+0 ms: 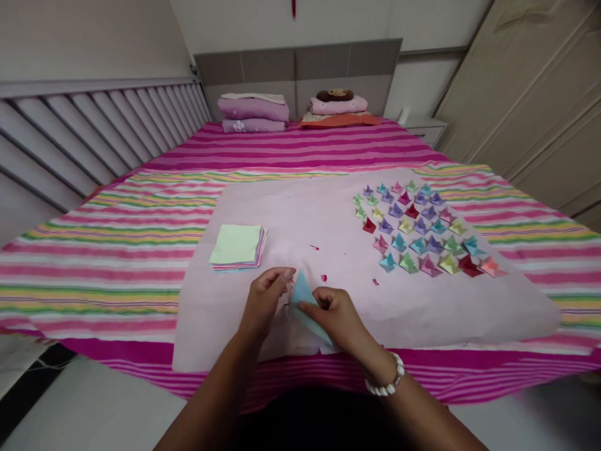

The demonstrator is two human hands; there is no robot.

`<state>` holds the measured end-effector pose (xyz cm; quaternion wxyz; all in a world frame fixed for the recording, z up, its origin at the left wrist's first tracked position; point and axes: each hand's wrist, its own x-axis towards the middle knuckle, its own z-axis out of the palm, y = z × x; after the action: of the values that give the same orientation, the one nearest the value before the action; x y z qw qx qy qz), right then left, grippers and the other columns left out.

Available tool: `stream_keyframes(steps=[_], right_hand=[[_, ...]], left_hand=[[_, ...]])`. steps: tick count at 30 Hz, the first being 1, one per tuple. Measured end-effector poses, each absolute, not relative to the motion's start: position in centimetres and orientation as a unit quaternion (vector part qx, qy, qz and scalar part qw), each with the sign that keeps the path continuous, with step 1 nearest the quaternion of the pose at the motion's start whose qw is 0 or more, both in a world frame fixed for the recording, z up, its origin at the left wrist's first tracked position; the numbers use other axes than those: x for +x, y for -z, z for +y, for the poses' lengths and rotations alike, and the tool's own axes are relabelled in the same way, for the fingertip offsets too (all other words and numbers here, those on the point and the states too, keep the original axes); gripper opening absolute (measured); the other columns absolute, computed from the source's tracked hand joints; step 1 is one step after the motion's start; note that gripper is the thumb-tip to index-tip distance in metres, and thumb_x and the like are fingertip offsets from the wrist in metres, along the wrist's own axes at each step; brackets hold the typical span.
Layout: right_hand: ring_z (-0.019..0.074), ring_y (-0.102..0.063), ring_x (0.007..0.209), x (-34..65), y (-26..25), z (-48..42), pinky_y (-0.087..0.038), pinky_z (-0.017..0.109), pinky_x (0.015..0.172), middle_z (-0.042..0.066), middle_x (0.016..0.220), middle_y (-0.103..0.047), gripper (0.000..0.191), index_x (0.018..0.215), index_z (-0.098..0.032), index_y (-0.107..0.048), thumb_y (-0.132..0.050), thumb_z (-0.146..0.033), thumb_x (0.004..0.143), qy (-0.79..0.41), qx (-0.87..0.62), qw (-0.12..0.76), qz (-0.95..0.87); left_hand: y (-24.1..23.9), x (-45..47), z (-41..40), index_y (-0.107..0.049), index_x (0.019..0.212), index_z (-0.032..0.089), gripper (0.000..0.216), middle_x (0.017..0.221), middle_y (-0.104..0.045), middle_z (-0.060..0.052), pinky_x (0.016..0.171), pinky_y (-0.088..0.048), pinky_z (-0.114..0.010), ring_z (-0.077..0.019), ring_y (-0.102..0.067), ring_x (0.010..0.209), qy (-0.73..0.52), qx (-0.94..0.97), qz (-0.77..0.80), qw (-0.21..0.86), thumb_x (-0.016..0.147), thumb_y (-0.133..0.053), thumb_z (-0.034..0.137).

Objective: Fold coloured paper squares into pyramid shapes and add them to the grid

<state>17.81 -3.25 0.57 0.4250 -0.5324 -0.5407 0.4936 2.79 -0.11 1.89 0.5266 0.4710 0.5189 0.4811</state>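
Note:
A light blue sheet of origami paper [303, 291], folded into a narrow pointed shape, is held above the white sheet. My right hand [340, 316] pinches it between thumb and fingers from the right side. On its left, my left hand [265, 297] has thumb and forefinger drawn together near the paper's upper edge. Whether anything sits between those fingertips I cannot make out. Left of the hands lies a stack of square coloured paper [237, 245], pale green on top. Several folded paper boats [420, 228] in many colours stand in rows at the right.
A large white sheet [286, 216] covers part of the bed's striped cover [107, 263]. Small red scraps [323, 277] lie beyond the hands. Folded bedding [253, 113] is piled at the headboard [270, 69]. A slatted rail [103, 125] runs along the left.

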Motion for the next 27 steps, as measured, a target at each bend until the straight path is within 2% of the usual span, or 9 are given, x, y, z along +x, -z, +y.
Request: stream_keyframes(steps=[4,10,15,20,27], right_hand=[[0.0082,-0.027,0.048,18.1,-0.4,-3.0,-0.021,0.022,0.044,-0.008,0.049,-0.030,0.036,0.051,-0.021,-0.039,-0.066,-0.037,0.069,-0.462,-0.538,0.480,-0.517],[0.0093,-0.033,0.048,17.8,-1.8,-3.4,-0.026,0.022,0.044,-0.006,0.050,-0.040,0.033,0.061,-0.019,-0.053,-0.068,-0.046,0.072,-0.512,-0.489,0.479,-0.519],[0.0107,-0.043,0.049,18.5,-2.1,-3.4,-0.035,0.023,0.048,-0.004,0.053,-0.047,0.041,0.066,-0.019,-0.054,-0.056,-0.056,0.084,-0.604,-0.414,0.476,-0.487],[0.0105,-0.043,0.051,18.9,-1.8,-3.2,-0.036,0.024,0.050,-0.004,0.059,-0.050,0.035,0.077,-0.019,-0.060,-0.062,-0.053,0.081,-0.625,-0.402,0.472,-0.475],[0.0094,-0.041,0.050,18.8,-2.1,-3.3,-0.033,0.022,0.048,-0.005,0.056,-0.047,0.032,0.074,-0.018,-0.060,-0.063,-0.049,0.081,-0.626,-0.399,0.475,-0.472]], left_hand=[[-1.6,2.5,-1.6,-0.069,0.105,0.016,0.035,0.056,-0.058,0.004,0.053,-0.039,-0.023,-0.0101,-0.048,0.051,-0.395,0.517,0.527,0.547,0.077,-0.066,0.037],[-1.1,2.4,-2.2,-0.073,0.086,0.015,0.018,0.064,-0.061,0.001,0.061,-0.041,-0.022,-0.0100,-0.053,0.062,-0.389,0.493,0.451,0.634,0.078,-0.066,0.030],[-1.3,2.5,-2.1,-0.073,0.090,0.013,0.029,0.067,-0.063,-0.003,0.065,-0.043,-0.027,-0.0130,-0.054,0.064,-0.388,0.440,0.403,0.702,0.076,-0.070,0.038],[-1.4,2.6,-2.3,-0.072,0.094,0.012,0.037,0.067,-0.063,-0.004,0.067,-0.044,-0.030,-0.0147,-0.055,0.064,-0.383,0.449,0.398,0.703,0.075,-0.070,0.044],[-1.3,2.4,-2.3,-0.072,0.097,0.012,0.040,0.066,-0.062,-0.004,0.065,-0.043,-0.029,-0.0154,-0.054,0.065,-0.383,0.465,0.397,0.693,0.076,-0.069,0.045]])
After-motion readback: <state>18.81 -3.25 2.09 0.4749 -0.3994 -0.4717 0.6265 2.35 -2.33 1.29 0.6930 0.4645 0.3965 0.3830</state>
